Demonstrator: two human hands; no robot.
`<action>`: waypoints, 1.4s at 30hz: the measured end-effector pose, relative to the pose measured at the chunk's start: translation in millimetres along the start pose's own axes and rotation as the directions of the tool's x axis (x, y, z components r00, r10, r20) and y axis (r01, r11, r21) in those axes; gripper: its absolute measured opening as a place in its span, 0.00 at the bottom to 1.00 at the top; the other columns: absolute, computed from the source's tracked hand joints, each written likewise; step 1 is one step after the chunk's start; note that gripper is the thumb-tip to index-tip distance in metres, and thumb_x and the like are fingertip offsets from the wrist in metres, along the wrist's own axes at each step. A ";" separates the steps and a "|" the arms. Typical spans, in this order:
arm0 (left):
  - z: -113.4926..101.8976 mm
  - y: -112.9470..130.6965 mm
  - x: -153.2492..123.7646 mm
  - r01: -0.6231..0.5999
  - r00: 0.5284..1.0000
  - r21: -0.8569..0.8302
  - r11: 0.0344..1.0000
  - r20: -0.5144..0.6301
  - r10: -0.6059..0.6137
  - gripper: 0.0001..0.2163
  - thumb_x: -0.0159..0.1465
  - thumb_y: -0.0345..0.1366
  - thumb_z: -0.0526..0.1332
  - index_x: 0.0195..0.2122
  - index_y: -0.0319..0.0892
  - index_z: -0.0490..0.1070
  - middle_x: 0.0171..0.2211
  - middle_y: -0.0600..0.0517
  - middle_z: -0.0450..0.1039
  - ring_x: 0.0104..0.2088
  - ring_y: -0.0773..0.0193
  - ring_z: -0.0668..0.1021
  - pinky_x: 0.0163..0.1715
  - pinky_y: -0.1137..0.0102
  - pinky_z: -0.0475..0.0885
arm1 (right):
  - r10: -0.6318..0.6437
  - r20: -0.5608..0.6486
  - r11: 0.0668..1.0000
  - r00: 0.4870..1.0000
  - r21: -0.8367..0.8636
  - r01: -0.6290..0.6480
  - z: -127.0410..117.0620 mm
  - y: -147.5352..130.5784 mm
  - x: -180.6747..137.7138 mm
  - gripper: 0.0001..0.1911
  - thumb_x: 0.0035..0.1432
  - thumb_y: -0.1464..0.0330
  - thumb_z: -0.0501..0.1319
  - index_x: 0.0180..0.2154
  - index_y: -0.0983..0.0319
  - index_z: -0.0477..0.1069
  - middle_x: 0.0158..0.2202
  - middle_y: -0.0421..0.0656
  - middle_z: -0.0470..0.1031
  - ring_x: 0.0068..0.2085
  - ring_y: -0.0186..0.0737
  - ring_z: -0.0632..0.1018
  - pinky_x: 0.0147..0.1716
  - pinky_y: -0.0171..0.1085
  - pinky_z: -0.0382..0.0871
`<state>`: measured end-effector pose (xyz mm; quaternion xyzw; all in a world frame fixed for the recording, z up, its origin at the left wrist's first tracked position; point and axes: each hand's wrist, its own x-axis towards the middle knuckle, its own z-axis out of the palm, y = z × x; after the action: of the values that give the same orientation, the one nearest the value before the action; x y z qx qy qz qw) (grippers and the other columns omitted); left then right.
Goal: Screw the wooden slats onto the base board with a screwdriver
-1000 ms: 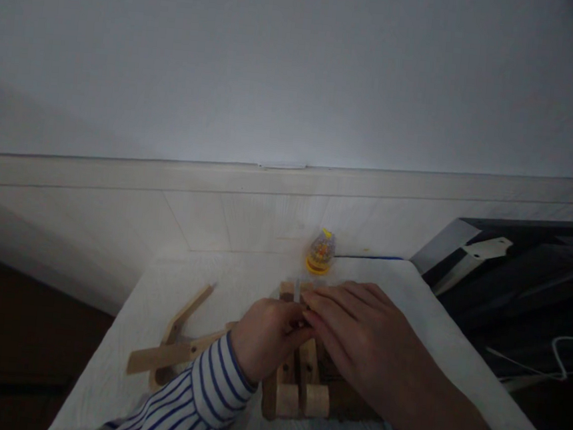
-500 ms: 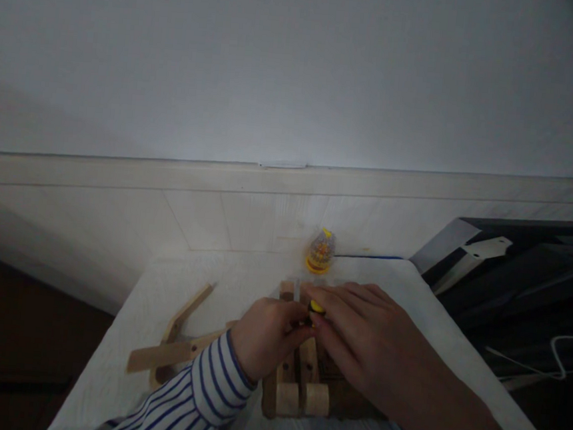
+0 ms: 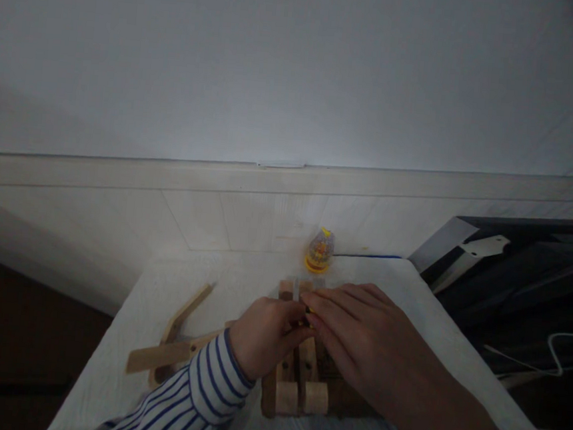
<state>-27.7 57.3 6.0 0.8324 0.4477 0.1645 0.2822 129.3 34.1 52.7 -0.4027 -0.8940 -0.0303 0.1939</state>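
My left hand (image 3: 263, 337), in a blue-and-white striped sleeve, is curled over the top of a wooden frame (image 3: 296, 390) of parallel blocks on the white table (image 3: 241, 278). Its fingertips pinch a small yellow-and-black piece (image 3: 307, 309), mostly hidden. My right hand (image 3: 360, 338) lies across the frame from the right, fingers extended and close together, their tips meeting the left fingertips at that piece.
A small clear dome toy with a yellow base (image 3: 320, 251) stands at the table's far edge by the wall. Loose crossed wooden bars (image 3: 175, 346) lie at the left. A dark object with a white bracket (image 3: 489, 249) and a white cable (image 3: 560, 349) sit to the right.
Half a second ago the yellow piece showed plainly between the fingertips; now the fingers have closed over it and it is almost hidden. Both hands stay over the frame.
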 end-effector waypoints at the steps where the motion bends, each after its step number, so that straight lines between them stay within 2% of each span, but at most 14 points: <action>1: 0.0 0.0 0.0 0.002 1.000 -0.001 1.000 0.001 -0.002 0.05 0.58 0.34 0.58 0.30 0.39 0.71 0.24 0.52 0.74 0.25 0.65 0.75 0.23 0.75 0.64 | -0.003 0.001 1.000 1.000 -0.002 0.003 0.2 -0.2 -0.2 0.09 0.54 0.75 0.54 0.37 0.65 0.69 0.35 0.45 0.75 0.36 0.41 0.73 0.36 0.42 0.65; 16: -1.5 0.9 -0.2 -0.031 0.999 -0.029 0.999 0.014 0.032 0.05 0.58 0.33 0.57 0.31 0.39 0.72 0.25 0.52 0.74 0.25 0.65 0.75 0.24 0.75 0.65 | -0.016 -0.009 0.999 1.000 -0.032 0.016 1.7 -0.9 -2.0 0.09 0.54 0.74 0.55 0.38 0.65 0.69 0.36 0.44 0.75 0.36 0.41 0.73 0.35 0.42 0.64; 20: -1.4 0.5 -0.3 -0.024 1.000 -0.020 1.000 0.018 0.024 0.05 0.58 0.33 0.57 0.30 0.39 0.72 0.25 0.52 0.74 0.25 0.65 0.75 0.23 0.75 0.64 | -0.027 -0.009 0.998 1.000 -0.063 0.027 1.4 -1.1 -1.5 0.08 0.54 0.75 0.54 0.36 0.64 0.69 0.34 0.44 0.75 0.35 0.40 0.73 0.35 0.41 0.64; 35: 0.8 -1.5 -0.5 -0.106 0.994 -0.078 0.991 0.029 0.108 0.05 0.60 0.32 0.54 0.34 0.39 0.70 0.29 0.51 0.74 0.30 0.64 0.75 0.28 0.74 0.66 | 0.010 -0.019 0.998 1.000 -0.065 -0.011 4.5 -1.5 -1.5 0.06 0.55 0.74 0.54 0.33 0.64 0.68 0.32 0.44 0.73 0.34 0.41 0.72 0.34 0.41 0.63; 42: 3.1 -2.3 -1.0 -0.077 0.997 -0.042 0.996 0.026 0.078 0.06 0.59 0.32 0.54 0.33 0.39 0.70 0.30 0.50 0.74 0.31 0.62 0.76 0.30 0.72 0.67 | 0.013 -0.014 0.998 1.000 -0.066 -0.014 5.3 -1.5 -1.6 0.06 0.56 0.73 0.53 0.34 0.64 0.68 0.33 0.45 0.73 0.35 0.41 0.72 0.34 0.41 0.63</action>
<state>-28.1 56.5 2.2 0.8455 0.4075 0.1728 0.2988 127.5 33.0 47.3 -0.4145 -0.8885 -0.0611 0.1870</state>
